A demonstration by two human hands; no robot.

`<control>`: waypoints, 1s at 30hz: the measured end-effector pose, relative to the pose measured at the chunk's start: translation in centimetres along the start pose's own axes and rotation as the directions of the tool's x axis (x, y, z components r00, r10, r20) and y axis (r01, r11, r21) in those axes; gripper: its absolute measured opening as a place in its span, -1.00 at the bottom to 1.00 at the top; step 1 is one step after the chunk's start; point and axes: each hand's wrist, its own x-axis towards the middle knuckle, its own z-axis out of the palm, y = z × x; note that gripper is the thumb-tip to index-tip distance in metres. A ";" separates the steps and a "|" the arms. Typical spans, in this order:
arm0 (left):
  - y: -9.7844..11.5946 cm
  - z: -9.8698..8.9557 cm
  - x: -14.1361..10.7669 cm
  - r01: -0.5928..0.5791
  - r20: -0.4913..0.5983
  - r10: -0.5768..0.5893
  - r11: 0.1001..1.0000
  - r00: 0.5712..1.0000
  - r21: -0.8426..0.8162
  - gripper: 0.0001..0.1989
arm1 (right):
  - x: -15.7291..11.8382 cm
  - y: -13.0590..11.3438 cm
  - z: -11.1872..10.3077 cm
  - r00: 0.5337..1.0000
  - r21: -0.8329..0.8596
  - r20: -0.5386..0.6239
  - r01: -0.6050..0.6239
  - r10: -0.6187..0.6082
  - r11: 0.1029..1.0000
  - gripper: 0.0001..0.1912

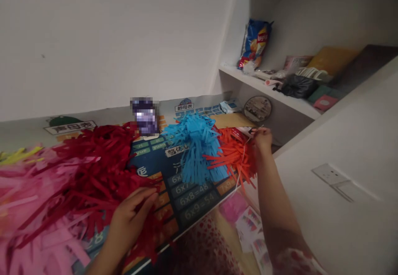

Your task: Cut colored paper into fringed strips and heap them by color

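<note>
Left hand [133, 213]: between seven and eight o'clock, fingers curled close together over dark red strips [105, 146]; whether it grips any cannot be told.
Printed mat [192, 196]: spread on the table, with Chinese characters and sums such as 6x8=48.
Pink strips [18, 184]: heaped at eight o'clock, touching the dark red ones, with yellow strips [21, 155] toward nine.
Blue tassel [199, 159]: at the centre, on the mat, its fringe touching orange strips [231, 150] at four o'clock.
Right hand [263, 136]: at three o'clock, fingertips pinched on a thin white string [241, 165] that runs down across the orange strips.
Brown envelope [231, 121]: toward three o'clock, behind the orange strips.
Socket [332, 173]: past three o'clock, on a white panel.
Shelf [270, 96]: at two o'clock, bearing a blue crisp bag [256, 43] and clutter; a round disc [257, 108] leans below.
Wall [108, 39]: pale, nine to twelve o'clock.
</note>
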 end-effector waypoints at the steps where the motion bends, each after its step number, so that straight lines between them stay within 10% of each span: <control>1: 0.0 0.0 0.0 0.043 -0.015 -0.043 0.999 0.999 -0.023 -0.65 | -0.9 -0.7 0.4 1.000 0.052 0.017 -0.011 0.010 0.999 -0.61; 6: 1.3 0.0 -0.6 0.273 -0.045 -0.295 0.925 0.955 -0.264 -0.62 | -8.8 -5.7 4.0 0.930 0.410 0.364 -0.204 0.045 0.889 -0.67; 11: 3.3 -0.3 -1.7 0.306 0.054 -0.324 0.811 0.945 -0.499 -0.70 | -18.0 -10.9 7.9 0.626 0.406 0.776 -0.582 0.070 0.704 -0.71; 16: 3.7 -0.9 -2.4 0.267 0.213 -0.167 0.707 0.963 -0.655 -0.79 | -22.5 -13.5 10.0 0.349 0.329 0.933 -0.721 -0.091 0.610 -0.66; 21: 3.1 -1.5 -2.8 0.373 0.303 -0.237 0.740 0.923 -0.560 -0.76 | -22.2 -13.4 11.0 0.302 0.278 0.951 -0.758 -0.060 0.590 -0.68; 27: 2.4 -1.7 -2.6 0.370 0.264 -0.276 0.821 0.924 -0.436 -0.72 | -19.1 -11.8 11.5 0.477 0.419 0.877 -0.818 0.058 0.394 -0.72; 30: 2.0 -1.4 -2.5 0.375 0.249 -0.294 0.838 0.923 -0.398 -0.73 | -18.3 -12.1 11.2 0.490 0.456 0.871 -0.835 0.037 0.309 -0.80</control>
